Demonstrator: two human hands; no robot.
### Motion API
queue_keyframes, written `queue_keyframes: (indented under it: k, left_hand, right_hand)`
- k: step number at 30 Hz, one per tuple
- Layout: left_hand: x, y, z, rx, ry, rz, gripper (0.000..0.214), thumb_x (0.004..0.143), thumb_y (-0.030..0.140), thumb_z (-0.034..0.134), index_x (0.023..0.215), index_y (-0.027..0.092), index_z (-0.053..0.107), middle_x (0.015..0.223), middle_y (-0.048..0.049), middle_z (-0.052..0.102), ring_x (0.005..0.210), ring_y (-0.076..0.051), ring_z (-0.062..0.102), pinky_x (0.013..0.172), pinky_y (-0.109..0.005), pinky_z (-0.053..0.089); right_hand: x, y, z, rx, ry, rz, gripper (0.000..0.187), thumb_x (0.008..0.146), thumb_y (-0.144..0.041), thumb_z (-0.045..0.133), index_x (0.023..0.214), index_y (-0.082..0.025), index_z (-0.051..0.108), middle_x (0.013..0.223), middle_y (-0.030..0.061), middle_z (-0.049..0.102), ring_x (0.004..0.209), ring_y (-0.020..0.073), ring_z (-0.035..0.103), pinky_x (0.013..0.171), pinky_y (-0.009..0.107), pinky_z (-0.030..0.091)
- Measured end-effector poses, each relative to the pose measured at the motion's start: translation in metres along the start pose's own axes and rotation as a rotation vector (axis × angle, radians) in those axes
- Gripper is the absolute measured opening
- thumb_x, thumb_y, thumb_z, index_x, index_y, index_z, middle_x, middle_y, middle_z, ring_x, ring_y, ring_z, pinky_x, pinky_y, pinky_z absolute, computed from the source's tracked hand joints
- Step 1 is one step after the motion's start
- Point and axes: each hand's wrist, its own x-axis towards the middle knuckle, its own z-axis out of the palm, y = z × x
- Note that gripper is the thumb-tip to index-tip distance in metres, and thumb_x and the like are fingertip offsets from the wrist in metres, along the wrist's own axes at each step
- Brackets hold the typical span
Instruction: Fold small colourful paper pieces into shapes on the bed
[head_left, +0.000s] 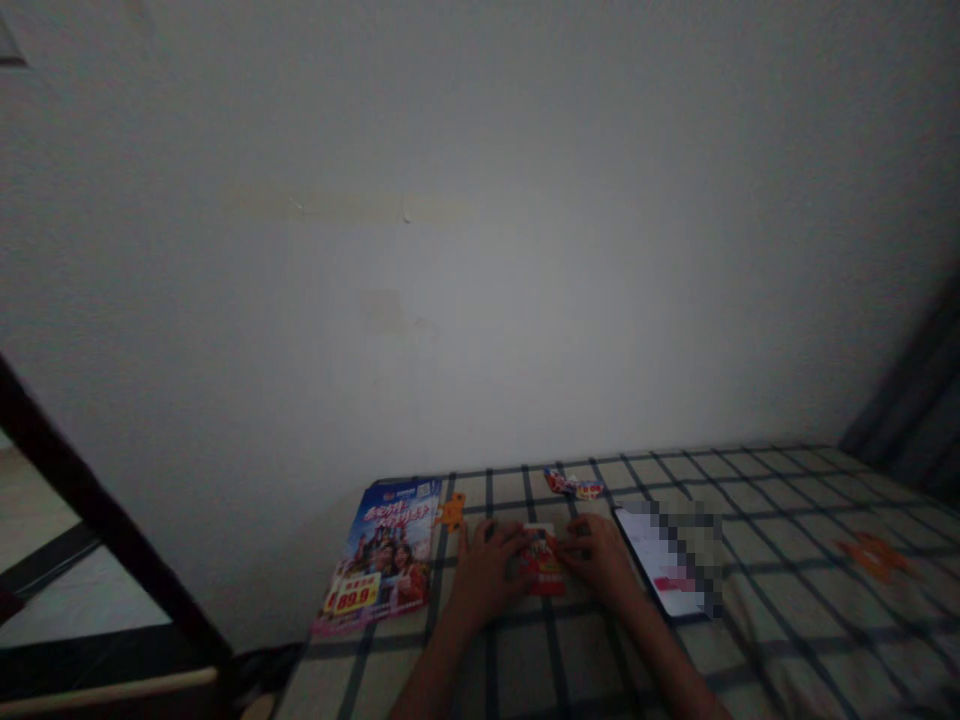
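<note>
**Grip on red packet (541,562), both edges**

The left hand (484,575) and right hand (600,565) each seemed to pinch a side edge of the red packet, holding it flat on the checked bed (787,600). It looked like a steadying hold. Any turn or lift would need firm fingertip purchase. Its long axis ran away from the person, top toward the wall. A flyer (382,555) lay just left and a phone (660,570) just right.

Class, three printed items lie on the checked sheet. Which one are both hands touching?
The small red packet, between the left hand and right hand; the large flyer and wrapper scrap lie untouched.
</note>
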Motion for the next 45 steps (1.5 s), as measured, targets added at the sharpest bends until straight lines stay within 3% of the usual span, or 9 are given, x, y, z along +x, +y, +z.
queue_keyframes:
  k: [9, 24, 32, 38, 45]
  left_hand:
    - [0.001, -0.002, 0.0, 0.0, -0.012, 0.002, 0.057, 0.083, 0.067, 0.06, 0.137, 0.052, 0.049, 0.15, 0.0077, 0.051, 0.141, -0.035, 0.032, 0.116, -0.072, 0.002]
    - [0.001, -0.002, -0.001, 0.005, -0.024, 0.004, 0.057, 0.083, 0.065, 0.061, 0.137, 0.05, 0.051, 0.149, 0.0058, 0.051, 0.141, -0.036, 0.033, 0.116, -0.072, 0.003]
    - [0.0, -0.002, 0.003, -0.002, 0.01, 0.005, 0.056, 0.084, 0.066, 0.06, 0.137, 0.051, 0.051, 0.148, 0.0063, 0.052, 0.14, -0.035, 0.034, 0.117, -0.071, 0.002]
    - [0.001, -0.003, 0.006, -0.055, 0.02, -0.001, 0.058, 0.082, 0.067, 0.062, 0.136, 0.052, 0.05, 0.148, 0.0085, 0.052, 0.141, -0.034, 0.032, 0.117, -0.071, -0.001]
    - [0.001, -0.002, 0.004, -0.017, 0.008, -0.002, 0.058, 0.082, 0.065, 0.062, 0.137, 0.051, 0.05, 0.148, 0.0076, 0.052, 0.141, -0.034, 0.032, 0.117, -0.071, 0.0]
  right_hand:
    - [0.013, -0.013, -0.002, -0.099, 0.043, 0.085, 0.016, 0.082, -0.043, 0.068, 0.086, -0.032, 0.08, 0.101, 0.0049, 0.066, 0.103, 0.0248, 0.057, 0.095, 0.039, 0.039]
    - [0.022, -0.025, 0.004, -0.159, 0.126, 0.197, 0.018, 0.088, -0.041, 0.062, 0.096, -0.036, 0.077, 0.106, 0.007, 0.063, 0.108, 0.0285, 0.053, 0.094, 0.045, 0.039]
    - [0.021, -0.009, 0.012, -0.049, 0.164, 0.106, 0.02, 0.088, -0.035, 0.06, 0.096, -0.031, 0.077, 0.111, 0.0065, 0.064, 0.111, 0.0264, 0.054, 0.097, 0.041, 0.039]
    - [0.021, -0.007, 0.011, -0.057, 0.12, 0.076, 0.015, 0.083, -0.033, 0.066, 0.09, -0.031, 0.079, 0.107, 0.0074, 0.066, 0.108, 0.028, 0.056, 0.095, 0.041, 0.042]
    - [0.012, -0.007, 0.004, -0.078, 0.049, 0.055, 0.023, 0.082, -0.043, 0.068, 0.101, -0.034, 0.077, 0.119, 0.0063, 0.064, 0.118, 0.0289, 0.053, 0.102, 0.043, 0.039]
